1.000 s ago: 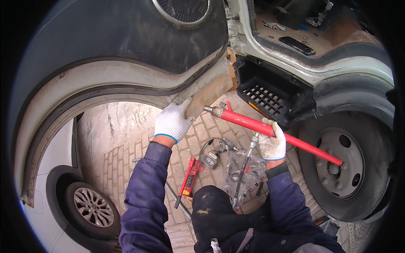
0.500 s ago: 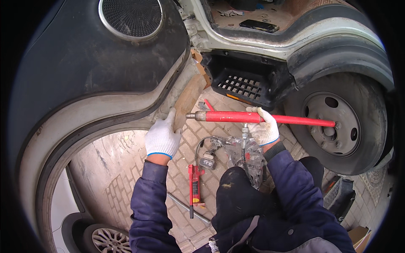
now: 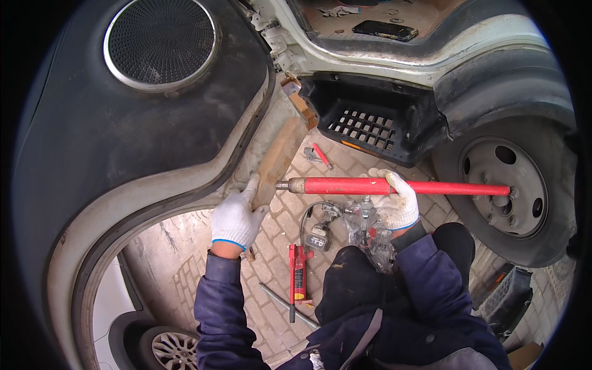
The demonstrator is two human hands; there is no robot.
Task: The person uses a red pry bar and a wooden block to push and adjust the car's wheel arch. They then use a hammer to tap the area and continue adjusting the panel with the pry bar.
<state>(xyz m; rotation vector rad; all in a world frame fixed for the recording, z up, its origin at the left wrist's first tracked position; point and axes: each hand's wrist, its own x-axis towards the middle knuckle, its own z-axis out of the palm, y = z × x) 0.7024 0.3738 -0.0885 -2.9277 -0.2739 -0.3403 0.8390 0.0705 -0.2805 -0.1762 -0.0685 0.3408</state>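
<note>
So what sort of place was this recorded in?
Probably an outdoor vehicle-repair spot, perhaps a yard or roadside, though the surroundings are mostly out of view. An open vehicle door hangs over brick paving, with a red pump-like tool lying on it.

Door (image 3: 154, 139) left; wheel (image 3: 490, 169) right; pole (image 3: 342, 185) between

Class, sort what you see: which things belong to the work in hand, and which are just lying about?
Apparently in the work:
long red tube, in the right hand
brown board, touched by the left hand
perhaps the red hand pump, hookup unclear

Seemingly just lying about:
phone on the cab floor
grey bar
battery tool
</note>
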